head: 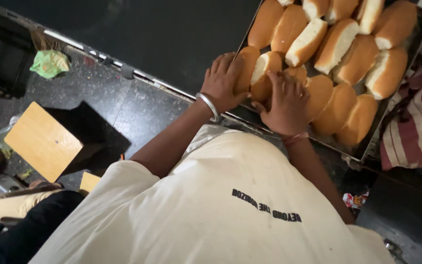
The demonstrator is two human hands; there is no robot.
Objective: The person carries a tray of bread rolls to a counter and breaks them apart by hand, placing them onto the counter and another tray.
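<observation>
Below the cream shirt [211,205], both hands clasp one bun [262,73] at the tray's [367,151] near corner, left hand [221,83] and right hand [286,102] flanking its upright long axis.

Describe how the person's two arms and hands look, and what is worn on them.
Both arms are bare from the short sleeves of a cream T-shirt down. The left hand has a plain silver metal bangle at the wrist. The right hand has a thin reddish thread band around the wrist. No gloves or rings are visible.
</observation>
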